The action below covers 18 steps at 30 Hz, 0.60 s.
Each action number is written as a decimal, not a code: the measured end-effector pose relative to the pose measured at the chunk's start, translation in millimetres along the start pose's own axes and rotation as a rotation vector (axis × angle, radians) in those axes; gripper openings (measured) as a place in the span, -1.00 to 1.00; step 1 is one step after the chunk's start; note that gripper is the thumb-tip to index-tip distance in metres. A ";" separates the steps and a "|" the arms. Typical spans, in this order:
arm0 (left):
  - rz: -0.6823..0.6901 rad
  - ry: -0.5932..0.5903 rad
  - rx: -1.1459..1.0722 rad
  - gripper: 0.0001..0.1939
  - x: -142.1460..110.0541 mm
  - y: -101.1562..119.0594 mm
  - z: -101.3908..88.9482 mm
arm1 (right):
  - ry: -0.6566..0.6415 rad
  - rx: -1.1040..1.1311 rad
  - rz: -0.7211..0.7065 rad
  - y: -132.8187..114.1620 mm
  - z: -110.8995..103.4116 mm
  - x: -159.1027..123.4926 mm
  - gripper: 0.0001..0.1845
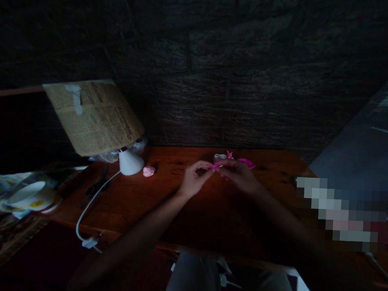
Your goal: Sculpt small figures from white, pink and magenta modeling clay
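Observation:
Over the wooden table, my left hand (194, 176) and my right hand (239, 175) meet with their fingertips pinched. Between them is a small bright pink piece (215, 165), soft-looking, its exact kind too small to make out. Just behind my right hand lie a larger bright pink piece (246, 163), a little pink figure-like shape (229, 155) and a pale, partly hidden object (219, 157). To the left, a pale pink crumpled lump (148, 171) rests apart from both hands.
A lamp with a white base (130, 163) and a newsprint shade (95, 115) stands left on the wooden table (178, 217). Its white cable (83, 213) hangs over the front edge. Dark scissors-like handles (97, 184) and a white bowl-like container (31, 196) are further left. A stone wall rises behind.

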State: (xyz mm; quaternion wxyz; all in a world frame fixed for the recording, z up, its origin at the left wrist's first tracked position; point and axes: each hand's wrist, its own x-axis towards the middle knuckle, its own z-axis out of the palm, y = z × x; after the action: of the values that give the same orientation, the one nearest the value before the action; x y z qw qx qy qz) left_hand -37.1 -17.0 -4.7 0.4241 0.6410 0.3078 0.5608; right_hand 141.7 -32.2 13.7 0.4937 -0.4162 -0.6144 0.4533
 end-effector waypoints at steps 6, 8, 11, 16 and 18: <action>-0.093 -0.014 -0.018 -0.76 -0.7 6.6 0.6 | -0.018 -0.022 -0.063 -2.9 -1.2 -0.3 -0.62; -0.134 -0.011 -0.064 -0.74 -0.3 7.2 0.8 | -0.021 -0.014 -0.060 -3.9 -1.2 -0.8 -0.61; -0.193 -0.004 -0.142 -0.69 0.3 6.8 1.0 | 0.000 0.008 -0.061 -5.7 -1.0 -1.1 -0.61; -0.212 -0.013 -0.161 -0.67 0.7 6.4 0.5 | -0.008 0.062 -0.083 -8.4 -0.5 -0.9 -0.64; -0.216 -0.023 -0.160 -0.68 0.5 6.4 0.3 | 0.001 0.073 -0.094 -8.1 -0.4 -0.7 -0.67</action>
State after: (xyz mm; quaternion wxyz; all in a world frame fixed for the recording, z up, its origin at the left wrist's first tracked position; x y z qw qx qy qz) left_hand -37.2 -19.5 1.2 0.5351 0.5747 0.3246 0.5272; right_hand 141.7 -34.7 21.4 0.5297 -0.3690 -0.6160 0.4515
